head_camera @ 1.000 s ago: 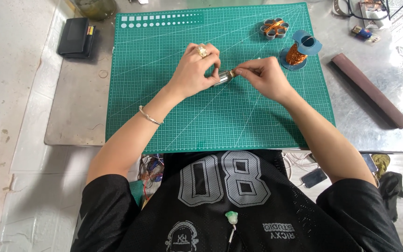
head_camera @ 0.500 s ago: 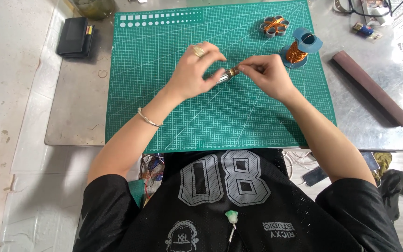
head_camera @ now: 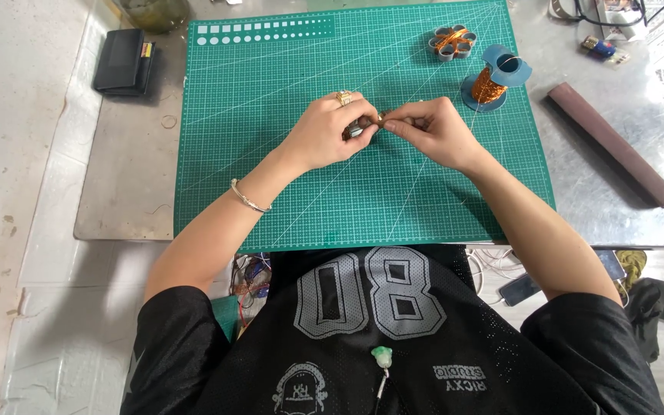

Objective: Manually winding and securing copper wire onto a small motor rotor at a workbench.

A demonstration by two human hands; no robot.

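Note:
Over the middle of a green cutting mat, my left hand grips a small grey metal piece with a copper-coloured tip. My right hand pinches the other end of that piece, fingertips meeting my left fingers. A gold ring sits on my left hand and a thin bracelet on that wrist. Behind my right hand stands a blue spool of copper wire. A grey flower-shaped part with copper winding lies further back.
A dark brown bar lies slanted on the metal table at right. A black case lies at the back left. A lighter and cables sit at the back right. A phone and wires lie on the floor near my right arm.
Both hands have drawn closer together and shifted slightly toward me; the small piece is now more hidden between my fingers.

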